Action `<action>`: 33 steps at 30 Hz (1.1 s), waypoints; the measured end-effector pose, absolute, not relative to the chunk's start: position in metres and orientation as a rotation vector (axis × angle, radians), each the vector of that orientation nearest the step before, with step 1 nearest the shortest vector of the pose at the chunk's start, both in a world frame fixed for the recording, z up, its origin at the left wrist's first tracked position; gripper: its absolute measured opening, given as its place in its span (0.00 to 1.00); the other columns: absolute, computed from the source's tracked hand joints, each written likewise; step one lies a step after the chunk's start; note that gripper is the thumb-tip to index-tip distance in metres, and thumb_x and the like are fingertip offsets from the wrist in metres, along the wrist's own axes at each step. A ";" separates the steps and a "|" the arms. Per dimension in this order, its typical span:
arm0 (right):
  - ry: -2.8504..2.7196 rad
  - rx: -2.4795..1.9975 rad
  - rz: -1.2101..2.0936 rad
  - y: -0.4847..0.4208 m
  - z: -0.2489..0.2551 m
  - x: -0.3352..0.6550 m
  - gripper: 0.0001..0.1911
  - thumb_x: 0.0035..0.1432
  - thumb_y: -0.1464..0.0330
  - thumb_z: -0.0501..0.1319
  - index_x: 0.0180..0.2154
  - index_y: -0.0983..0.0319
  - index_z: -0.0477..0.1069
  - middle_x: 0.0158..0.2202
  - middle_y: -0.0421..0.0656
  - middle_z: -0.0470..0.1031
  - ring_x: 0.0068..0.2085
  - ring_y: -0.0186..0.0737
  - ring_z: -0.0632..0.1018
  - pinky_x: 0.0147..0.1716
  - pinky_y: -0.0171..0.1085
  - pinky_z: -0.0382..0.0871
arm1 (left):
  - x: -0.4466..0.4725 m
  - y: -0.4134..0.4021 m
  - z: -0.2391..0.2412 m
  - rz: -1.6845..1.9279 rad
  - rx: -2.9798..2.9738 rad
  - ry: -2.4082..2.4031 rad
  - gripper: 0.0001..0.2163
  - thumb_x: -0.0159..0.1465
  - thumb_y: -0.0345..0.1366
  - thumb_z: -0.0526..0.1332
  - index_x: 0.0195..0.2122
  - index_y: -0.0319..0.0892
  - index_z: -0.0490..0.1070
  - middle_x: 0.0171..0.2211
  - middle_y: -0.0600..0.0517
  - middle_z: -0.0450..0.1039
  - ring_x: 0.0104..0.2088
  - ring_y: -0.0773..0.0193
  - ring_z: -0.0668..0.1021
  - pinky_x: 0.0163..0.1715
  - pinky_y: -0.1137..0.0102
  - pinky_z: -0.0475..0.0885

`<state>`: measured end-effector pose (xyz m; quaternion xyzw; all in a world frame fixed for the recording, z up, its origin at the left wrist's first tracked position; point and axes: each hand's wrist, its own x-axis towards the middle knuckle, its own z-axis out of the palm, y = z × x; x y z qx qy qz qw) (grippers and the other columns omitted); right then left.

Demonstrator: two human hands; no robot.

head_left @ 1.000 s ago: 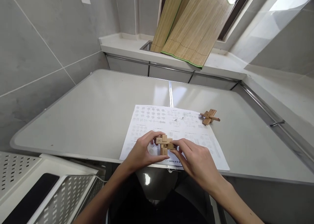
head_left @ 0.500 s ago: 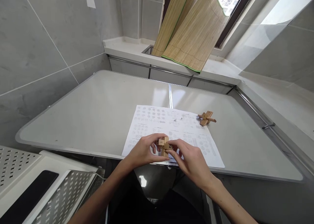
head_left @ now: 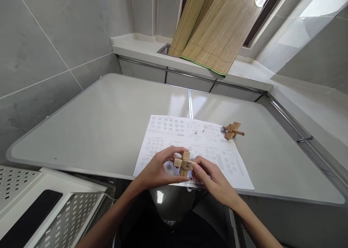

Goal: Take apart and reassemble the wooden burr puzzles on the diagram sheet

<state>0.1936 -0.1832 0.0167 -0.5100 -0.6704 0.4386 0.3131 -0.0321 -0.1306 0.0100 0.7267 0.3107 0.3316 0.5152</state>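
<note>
Both hands hold a small wooden cross-shaped puzzle (head_left: 184,164) just above the near edge of the printed instruction sheet (head_left: 190,139). My left hand (head_left: 157,168) pinches its left side, fingers curled over the top. My right hand (head_left: 214,177) grips its right side with thumb and fingertips. A letter "Z" shows on the block's near face. A second assembled wooden puzzle (head_left: 232,129) lies on the table at the sheet's far right corner, away from both hands.
The white table (head_left: 108,125) has a seam down its middle. Rolled bamboo mats (head_left: 209,30) lean on the ledge behind. A perforated white metal rack (head_left: 54,211) with a black item (head_left: 27,222) stands at lower left. Grey tiled walls close in left and right.
The puzzle in my hands has been turned and its pieces pushed together into a tidier cross, the "Z" face now toward me. The view shifted slightly.
</note>
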 end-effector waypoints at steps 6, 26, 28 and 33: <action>-1.596 -1.260 1.477 -0.179 0.017 0.195 0.23 0.74 0.50 0.53 0.32 0.58 0.66 0.26 0.38 0.71 0.28 0.38 0.71 0.32 0.37 0.69 | -0.033 -0.129 0.013 0.739 1.766 0.703 0.30 0.58 0.41 0.76 0.61 0.49 0.72 0.51 0.48 0.78 0.46 0.57 0.80 0.51 0.60 0.78; -0.324 -1.108 1.538 -0.134 -0.010 0.289 0.14 0.63 0.60 0.62 0.29 0.58 0.60 0.26 0.34 0.54 0.22 0.30 0.53 0.16 0.30 0.57 | -0.033 -0.120 0.008 0.568 1.734 0.969 0.20 0.67 0.39 0.67 0.60 0.56 0.71 0.48 0.51 0.79 0.43 0.59 0.82 0.52 0.61 0.80; -0.358 -1.068 1.510 -0.130 -0.013 0.291 0.15 0.64 0.61 0.61 0.29 0.57 0.59 0.26 0.34 0.53 0.22 0.31 0.54 0.17 0.30 0.59 | -0.033 -0.120 0.009 0.576 1.742 0.967 0.19 0.68 0.39 0.66 0.59 0.55 0.72 0.47 0.51 0.80 0.43 0.59 0.82 0.51 0.62 0.80; -0.276 -0.932 1.481 -0.126 -0.013 0.292 0.14 0.68 0.63 0.58 0.29 0.58 0.60 0.26 0.34 0.53 0.21 0.30 0.57 0.18 0.28 0.61 | -0.033 -0.118 0.011 0.569 1.741 0.947 0.17 0.70 0.43 0.63 0.60 0.51 0.71 0.45 0.50 0.80 0.43 0.59 0.82 0.50 0.63 0.80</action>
